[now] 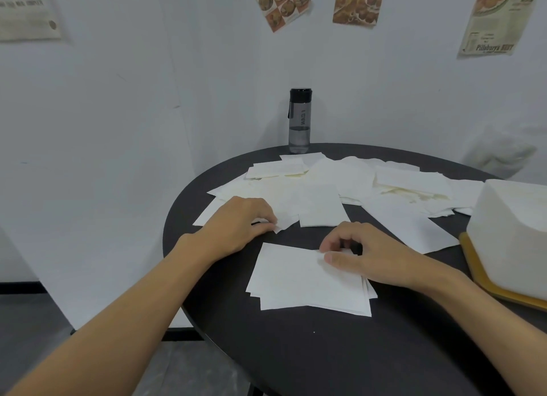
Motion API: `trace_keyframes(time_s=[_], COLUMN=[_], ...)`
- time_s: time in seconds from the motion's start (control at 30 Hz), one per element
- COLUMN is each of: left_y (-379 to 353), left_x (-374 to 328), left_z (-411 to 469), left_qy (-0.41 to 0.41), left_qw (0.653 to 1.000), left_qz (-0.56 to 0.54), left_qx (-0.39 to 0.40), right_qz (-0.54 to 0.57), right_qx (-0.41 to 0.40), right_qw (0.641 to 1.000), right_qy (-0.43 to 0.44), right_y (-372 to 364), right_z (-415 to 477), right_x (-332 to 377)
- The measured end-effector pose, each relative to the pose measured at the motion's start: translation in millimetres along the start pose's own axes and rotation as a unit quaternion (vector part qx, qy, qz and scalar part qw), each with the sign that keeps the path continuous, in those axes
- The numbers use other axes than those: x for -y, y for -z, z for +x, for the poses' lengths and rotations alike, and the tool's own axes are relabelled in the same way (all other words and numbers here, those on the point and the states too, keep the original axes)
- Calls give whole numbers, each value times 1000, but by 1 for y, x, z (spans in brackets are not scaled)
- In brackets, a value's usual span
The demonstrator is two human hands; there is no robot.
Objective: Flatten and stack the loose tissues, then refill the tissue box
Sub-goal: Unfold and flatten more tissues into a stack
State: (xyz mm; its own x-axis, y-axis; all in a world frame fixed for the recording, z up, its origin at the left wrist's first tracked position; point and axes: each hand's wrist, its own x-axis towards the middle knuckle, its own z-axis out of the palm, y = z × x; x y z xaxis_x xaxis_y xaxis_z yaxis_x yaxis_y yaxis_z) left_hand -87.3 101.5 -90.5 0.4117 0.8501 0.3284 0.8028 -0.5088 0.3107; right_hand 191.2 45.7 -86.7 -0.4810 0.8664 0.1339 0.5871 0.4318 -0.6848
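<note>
A small stack of flat white tissues (299,280) lies near the table's front, its edges slightly uneven. My right hand (364,253) rests on the stack's far right corner, thumb and fingertips pinching the top sheet. My left hand (239,221) is farther back and to the left, fingertips closed on the corner of a loose tissue (284,222). Many loose white tissues (355,188) are spread over the back of the table. The white tissue box (515,233) stands at the right edge on a wooden base (485,280).
The round black table (296,351) stands in a white-walled corner. A dark water bottle (299,121) is upright at the table's far edge behind the tissues. Posters hang on the walls. The floor drops away to the left.
</note>
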Motion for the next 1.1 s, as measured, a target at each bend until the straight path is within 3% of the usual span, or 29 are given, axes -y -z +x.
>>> trace_keyframes(time_s=[0.13,0.23,0.47,0.63,0.77,1.0,1.1], left_y=[-2,2,29,52,62,54,52], left_x=[-3,-11,-34,-60,-84,-109,-108], left_z=[3,3,12,12,11,14,14], left_qy=[10,41,49,2,-10,-47,-39], left_qw=[999,988,955,939,931,958,964], left_qz=[-19,-122,-226,-269,-305,-263,-251], left_qx=[-35,-86,-186,-214,-200,-107,-78], right_qz=[9,14,41,91,140,250,251], right_qx=[-2,-18,-169,-278,-306,-272,-298], right_qw=[1000,1000,985,956,942,926,919], right_qy=[-7,-6,-16,5,17,73,67], right_y=[0,-1,-3,4,8,8,7], right_z=[0,-1,7,8,5,0,1], right_x=[1,4,-2,8,19,31,29])
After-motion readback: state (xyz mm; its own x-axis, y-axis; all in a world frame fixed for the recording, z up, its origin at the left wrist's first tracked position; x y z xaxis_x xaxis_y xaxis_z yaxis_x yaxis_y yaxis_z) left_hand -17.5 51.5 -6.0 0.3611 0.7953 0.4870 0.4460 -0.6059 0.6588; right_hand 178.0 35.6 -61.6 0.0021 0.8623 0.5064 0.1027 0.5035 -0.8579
